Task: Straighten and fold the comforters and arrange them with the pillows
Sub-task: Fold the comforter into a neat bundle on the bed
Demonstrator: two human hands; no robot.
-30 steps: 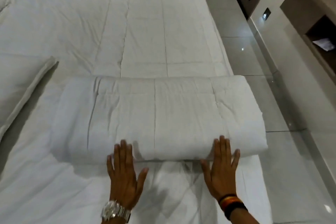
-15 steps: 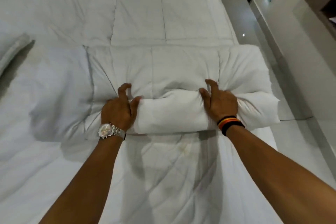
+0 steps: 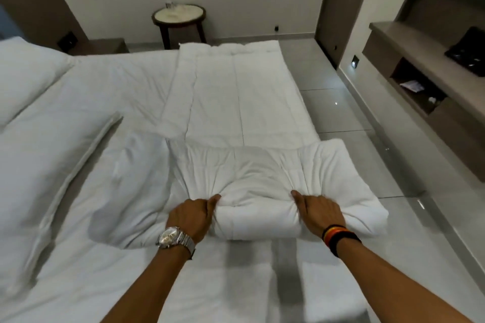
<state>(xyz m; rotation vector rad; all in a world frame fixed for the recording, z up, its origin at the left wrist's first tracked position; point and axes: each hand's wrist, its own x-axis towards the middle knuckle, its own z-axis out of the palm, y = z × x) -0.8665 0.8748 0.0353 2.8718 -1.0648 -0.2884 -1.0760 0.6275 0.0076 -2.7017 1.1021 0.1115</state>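
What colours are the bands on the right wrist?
The stacked wristbands are black, orange and yellowish, clearest in the head view.

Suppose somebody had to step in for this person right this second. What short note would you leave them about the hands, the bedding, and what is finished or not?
Left hand: closed on the near fold of the comforter, watch on the wrist.
Right hand: pressed onto the same fold, fingers gripping it.
The comforter lies as a long strip along the right side of the bed; its near end is doubled over into a thick bundle, the far part is flat.
Pillows sit at the left, untouched.
Done: strip straightened, first folds made.
Left: likely to go on folding toward the far end, then set it with the pillows.
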